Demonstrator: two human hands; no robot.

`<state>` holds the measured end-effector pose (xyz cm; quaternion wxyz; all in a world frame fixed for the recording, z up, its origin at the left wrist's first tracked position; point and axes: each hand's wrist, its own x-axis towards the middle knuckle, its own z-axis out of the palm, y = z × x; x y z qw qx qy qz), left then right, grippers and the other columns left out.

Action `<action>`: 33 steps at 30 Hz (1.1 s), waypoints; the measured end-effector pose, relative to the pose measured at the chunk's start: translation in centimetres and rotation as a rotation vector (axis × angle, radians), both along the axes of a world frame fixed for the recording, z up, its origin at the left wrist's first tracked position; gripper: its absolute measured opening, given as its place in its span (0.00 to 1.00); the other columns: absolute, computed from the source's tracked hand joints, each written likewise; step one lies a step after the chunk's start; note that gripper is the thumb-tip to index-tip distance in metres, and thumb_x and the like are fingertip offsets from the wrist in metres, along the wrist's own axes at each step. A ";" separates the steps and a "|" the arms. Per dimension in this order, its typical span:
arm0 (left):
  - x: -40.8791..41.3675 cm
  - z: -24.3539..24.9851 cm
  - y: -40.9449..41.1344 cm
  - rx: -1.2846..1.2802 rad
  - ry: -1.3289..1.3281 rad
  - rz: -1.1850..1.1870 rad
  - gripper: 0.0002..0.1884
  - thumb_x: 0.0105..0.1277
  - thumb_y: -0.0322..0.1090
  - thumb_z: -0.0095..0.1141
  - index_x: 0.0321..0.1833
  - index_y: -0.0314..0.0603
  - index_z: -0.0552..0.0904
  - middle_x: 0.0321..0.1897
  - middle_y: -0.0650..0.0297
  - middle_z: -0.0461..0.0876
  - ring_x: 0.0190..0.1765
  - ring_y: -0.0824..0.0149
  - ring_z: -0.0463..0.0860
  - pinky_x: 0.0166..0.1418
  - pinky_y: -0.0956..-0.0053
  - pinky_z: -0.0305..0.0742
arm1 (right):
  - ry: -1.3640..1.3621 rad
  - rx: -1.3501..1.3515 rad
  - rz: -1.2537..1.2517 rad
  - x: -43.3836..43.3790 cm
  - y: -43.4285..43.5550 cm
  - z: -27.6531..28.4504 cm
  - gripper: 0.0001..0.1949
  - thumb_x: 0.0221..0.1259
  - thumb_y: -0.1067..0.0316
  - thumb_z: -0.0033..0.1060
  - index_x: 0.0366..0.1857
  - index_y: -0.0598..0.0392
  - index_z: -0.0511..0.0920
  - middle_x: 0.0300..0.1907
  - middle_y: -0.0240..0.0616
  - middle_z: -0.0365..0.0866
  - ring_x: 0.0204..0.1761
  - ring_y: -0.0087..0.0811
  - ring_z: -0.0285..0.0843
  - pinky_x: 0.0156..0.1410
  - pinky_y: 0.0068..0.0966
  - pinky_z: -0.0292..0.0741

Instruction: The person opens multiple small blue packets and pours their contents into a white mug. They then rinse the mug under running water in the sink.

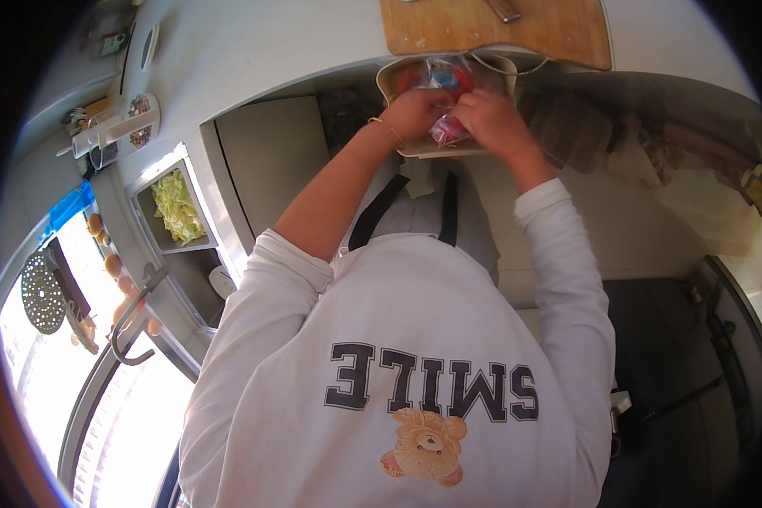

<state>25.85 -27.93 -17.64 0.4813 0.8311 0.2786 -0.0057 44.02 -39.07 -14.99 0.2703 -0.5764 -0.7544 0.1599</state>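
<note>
A cream plastic bin [413, 151] stands before me, just under the counter's edge. Inside lie crumpled clear plastic bags with red and blue parts. My left hand [416, 114] reaches into it from the left, fingertips bent around the clear plastic. Close beside it, my right hand [492, 120] pinches the same plastic from the right. Below and between the hands shows a red-and-clear plastic bag [449, 130]. The fingers hide part of the plastic, and what the bags contain is unclear.
A wooden cutting board [432, 28] lies on the counter beyond the bin, with a knife handle [503, 9] at its far edge. To my left, torn leafy greens [178, 206] fill a basin by the sink under a curved faucet [133, 324]. A cabinet door [273, 159] stands left of the bin.
</note>
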 end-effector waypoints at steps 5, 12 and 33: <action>0.2 1.9 0.7 -0.366 0.209 0.130 0.15 0.73 0.43 0.56 0.53 0.40 0.85 0.42 0.58 0.87 0.46 0.62 0.84 0.52 0.70 0.77 | -0.125 0.130 -0.159 -1.2 0.1 0.6 0.03 0.53 0.67 0.61 0.30 0.47 0.82 0.27 0.30 0.79 0.39 0.34 0.81 0.45 0.32 0.78; 1.2 2.7 -2.0 -0.986 0.008 0.657 0.12 0.74 0.43 0.58 0.48 0.46 0.88 0.34 0.73 0.82 0.35 0.77 0.75 0.39 0.81 0.68 | 0.081 0.215 -0.283 -1.7 -0.3 0.1 0.05 0.52 0.69 0.67 0.32 0.48 0.81 0.31 0.33 0.80 0.39 0.35 0.81 0.44 0.33 0.79; 1.7 -0.8 -1.0 -1.046 -0.123 0.976 0.12 0.78 0.40 0.53 0.37 0.43 0.82 0.32 0.67 0.81 0.30 0.75 0.72 0.33 0.77 0.68 | 0.316 -0.129 -0.553 -3.4 -4.8 -2.4 0.07 0.66 0.66 0.65 0.38 0.57 0.81 0.37 0.43 0.81 0.39 0.44 0.82 0.45 0.37 0.78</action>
